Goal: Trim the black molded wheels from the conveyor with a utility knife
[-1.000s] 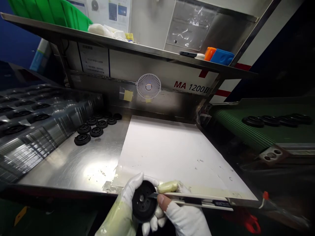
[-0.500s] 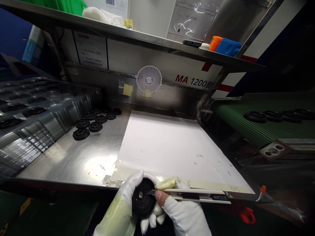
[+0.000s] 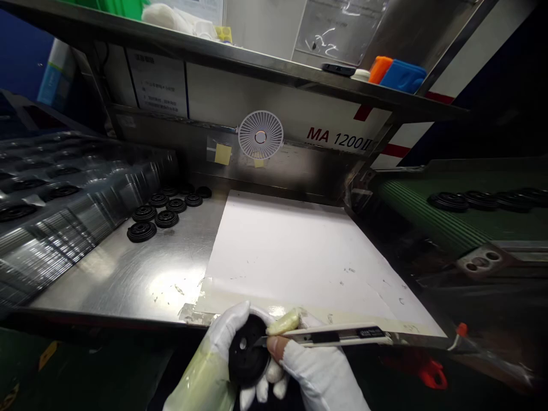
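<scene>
From the head camera I see both gloved hands low at the near edge of the steel bench (image 3: 128, 279), meeting just below its front lip. My left hand (image 3: 222, 359) comes up from the bottom of the frame, palm turned toward me, fingers curled up behind a black round part (image 3: 247, 357) and thumb over its top rim; it is closed around that part. My right hand (image 3: 314, 371) reaches in from the lower right, closed on a slim utility knife (image 3: 338, 335) that lies nearly level, its handle running off to the right along the bench edge. The bare thumb tip presses near the blade end, and the blade tip touches the upper right face of the black part.

The part sits off the bench, in front of its lip, just below the taped near edge of the white sheet (image 3: 291, 251). The sheet lies open ahead of the hands. To the left, more black discs (image 3: 156, 214) stand in a cluster on the steel, well apart from the hands, beside the clear trays (image 3: 51, 205). On the right a green conveyor (image 3: 432, 222) carries further discs.
</scene>
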The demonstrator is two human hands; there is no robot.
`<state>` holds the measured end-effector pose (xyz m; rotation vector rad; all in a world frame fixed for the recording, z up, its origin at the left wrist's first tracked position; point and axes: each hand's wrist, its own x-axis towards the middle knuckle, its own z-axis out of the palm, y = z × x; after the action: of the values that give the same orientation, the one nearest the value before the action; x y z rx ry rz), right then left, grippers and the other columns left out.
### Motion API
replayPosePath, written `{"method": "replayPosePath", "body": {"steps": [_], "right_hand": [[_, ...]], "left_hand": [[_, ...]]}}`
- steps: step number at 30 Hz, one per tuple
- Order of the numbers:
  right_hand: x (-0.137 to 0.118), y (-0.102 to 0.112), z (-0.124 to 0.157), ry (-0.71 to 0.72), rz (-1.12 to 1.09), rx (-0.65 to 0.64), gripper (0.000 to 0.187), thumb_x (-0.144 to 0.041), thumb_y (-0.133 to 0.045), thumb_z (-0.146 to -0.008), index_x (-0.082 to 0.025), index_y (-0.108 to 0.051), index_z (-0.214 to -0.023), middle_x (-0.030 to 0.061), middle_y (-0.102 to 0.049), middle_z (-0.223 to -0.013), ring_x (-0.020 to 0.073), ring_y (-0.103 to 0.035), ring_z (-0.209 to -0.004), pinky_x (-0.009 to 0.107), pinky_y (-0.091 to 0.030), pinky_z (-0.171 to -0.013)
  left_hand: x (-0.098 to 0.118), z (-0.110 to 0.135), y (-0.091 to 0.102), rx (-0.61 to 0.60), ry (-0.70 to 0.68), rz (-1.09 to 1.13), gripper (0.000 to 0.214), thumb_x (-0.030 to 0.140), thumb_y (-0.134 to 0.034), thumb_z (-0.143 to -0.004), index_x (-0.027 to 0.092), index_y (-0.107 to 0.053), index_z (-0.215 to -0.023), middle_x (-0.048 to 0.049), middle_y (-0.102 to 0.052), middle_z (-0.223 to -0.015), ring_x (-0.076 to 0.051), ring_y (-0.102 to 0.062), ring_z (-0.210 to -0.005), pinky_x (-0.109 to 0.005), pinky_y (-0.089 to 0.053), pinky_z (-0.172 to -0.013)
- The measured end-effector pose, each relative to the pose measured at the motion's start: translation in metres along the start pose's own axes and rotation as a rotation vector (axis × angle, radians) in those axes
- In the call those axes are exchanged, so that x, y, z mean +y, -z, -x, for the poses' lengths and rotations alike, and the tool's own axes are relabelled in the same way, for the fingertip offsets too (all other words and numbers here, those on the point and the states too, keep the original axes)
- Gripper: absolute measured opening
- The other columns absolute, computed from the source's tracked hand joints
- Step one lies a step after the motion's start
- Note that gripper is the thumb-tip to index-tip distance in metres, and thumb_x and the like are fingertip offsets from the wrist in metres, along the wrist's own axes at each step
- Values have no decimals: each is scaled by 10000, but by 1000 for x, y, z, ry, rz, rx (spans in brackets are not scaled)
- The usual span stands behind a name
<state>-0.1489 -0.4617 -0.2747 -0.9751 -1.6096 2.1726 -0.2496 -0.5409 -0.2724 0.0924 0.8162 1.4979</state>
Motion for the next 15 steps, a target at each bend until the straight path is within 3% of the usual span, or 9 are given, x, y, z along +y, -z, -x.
{"method": "replayPosePath", "body": {"steps": [4,8,12,15], "right_hand": [[3,3,3,8,1,0,221,-334,-595,-839,-115,-617,-861,9,-639,-767,121,-612,-643,255,-513,-589],[8,2,6,15,-16,2,265,-329,-528,-884,-149,-549,-1077,55,-578,-1053,173,-591,-863,346,-512,-730],[9,1,8,15,-36,-9,273,-328,-525,-885,-162,-540,-1101,61,-561,-1094,182,-580,-895,359,-505,-752],[6,0,8,4,-46,-35,248,-323,-525,-887,-146,-549,-1060,43,-591,-985,143,-596,-778,304,-519,-661]], "left_hand": [[-1,1,0,7,-24,32,589,571,-266,-825,95,-592,-710,-68,-498,-471,-132,-496,-427,-192,-133,-360],[-3,-1,0,60,-57,42,459,539,-331,-820,143,-559,-781,-54,-511,-463,-153,-502,-411,-193,-176,-364],[-4,-3,-1,78,-65,70,397,498,-379,-817,146,-557,-777,-54,-542,-504,-138,-495,-401,-202,-278,-398],[-5,-3,-1,73,-64,92,420,516,-364,-817,148,-558,-764,-57,-546,-505,-142,-495,-391,-208,-290,-395]]}}
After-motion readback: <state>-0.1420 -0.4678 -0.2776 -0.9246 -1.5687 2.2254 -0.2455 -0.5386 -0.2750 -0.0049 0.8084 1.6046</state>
